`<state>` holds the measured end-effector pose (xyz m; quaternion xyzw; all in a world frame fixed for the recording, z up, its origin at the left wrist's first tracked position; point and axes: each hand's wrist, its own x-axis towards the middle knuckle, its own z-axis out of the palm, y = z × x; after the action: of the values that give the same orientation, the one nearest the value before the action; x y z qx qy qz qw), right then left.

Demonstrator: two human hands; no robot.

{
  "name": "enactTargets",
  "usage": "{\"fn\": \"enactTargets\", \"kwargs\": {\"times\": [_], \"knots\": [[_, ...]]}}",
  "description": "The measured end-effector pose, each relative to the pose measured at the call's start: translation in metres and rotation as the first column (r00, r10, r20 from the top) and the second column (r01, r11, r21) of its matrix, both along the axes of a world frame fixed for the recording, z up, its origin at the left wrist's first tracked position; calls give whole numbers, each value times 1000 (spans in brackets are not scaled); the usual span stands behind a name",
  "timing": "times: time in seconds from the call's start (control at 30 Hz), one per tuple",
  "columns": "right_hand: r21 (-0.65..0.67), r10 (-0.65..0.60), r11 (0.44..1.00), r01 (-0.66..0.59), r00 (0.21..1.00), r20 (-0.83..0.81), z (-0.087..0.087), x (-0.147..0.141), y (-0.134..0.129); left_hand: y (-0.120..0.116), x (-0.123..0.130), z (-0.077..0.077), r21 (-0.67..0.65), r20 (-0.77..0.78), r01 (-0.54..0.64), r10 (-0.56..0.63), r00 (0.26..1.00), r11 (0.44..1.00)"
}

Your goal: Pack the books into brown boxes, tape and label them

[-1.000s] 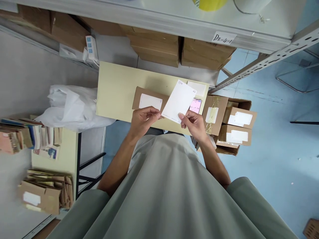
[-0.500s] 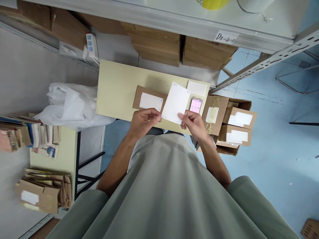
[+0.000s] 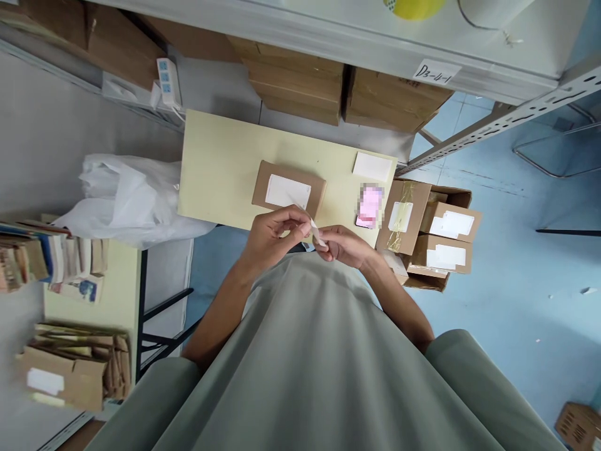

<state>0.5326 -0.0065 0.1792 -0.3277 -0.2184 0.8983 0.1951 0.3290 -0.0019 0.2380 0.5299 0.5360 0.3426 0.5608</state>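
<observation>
Seen nearly edge-on, a white label [image 3: 316, 234] is held between my two hands, in front of my body at the near table edge. My left hand [image 3: 278, 238] is closed, with thumb and index finger pinched at the label's upper left end. The closed fingers of my right hand [image 3: 346, 243] grip its lower right end. Just beyond my hands lies a brown cardboard box [image 3: 320, 188] with a white label on its top. A phone [image 3: 370, 205], its pink screen blurred out, and a white sheet [image 3: 372, 166] lie to the right on the pale yellow table [image 3: 216, 166].
Right of the table, an open carton [image 3: 462, 197] holds smaller labelled boxes. A white plastic bag [image 3: 126, 200] bulges at the table's left side. Books [image 3: 70, 254] and flattened cardboard [image 3: 66, 373] sit on another table at left. A metal shelf [image 3: 328, 47] spans the far side.
The label has turned from facing me to nearly edge-on and come closer to my body. My right hand has moved left, close to my left hand. The view has shifted slightly.
</observation>
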Motion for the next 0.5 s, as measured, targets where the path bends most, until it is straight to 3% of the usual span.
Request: {"fn": "enactTargets", "kwargs": {"times": [0.07,0.13,0.17,0.23,0.33,0.4,0.5], "knots": [[36,101,994,-101,995,9,0,-9,-2,1,-6,1,9,-11,33,-33,999,999],[139,129,979,-148,983,134,3,-18,-5,2,-13,2,23,-37,55,-54,998,998],[216,75,968,-128,968,238,5,-22,-7,3,-17,3,36,-49,64,-62,997,997],[404,-172,914,-19,885,432,15,-30,-9,4,-27,3,71,-64,83,-79,995,994],[649,-533,747,143,712,458,40,-42,-10,9,-45,3,136,-69,121,-113,991,983],[730,-608,663,164,688,397,58,-53,-10,15,-59,4,171,-80,153,-141,987,973],[765,-614,631,126,684,394,79,-76,-9,24,-84,8,216,-100,207,-189,977,954]]}}
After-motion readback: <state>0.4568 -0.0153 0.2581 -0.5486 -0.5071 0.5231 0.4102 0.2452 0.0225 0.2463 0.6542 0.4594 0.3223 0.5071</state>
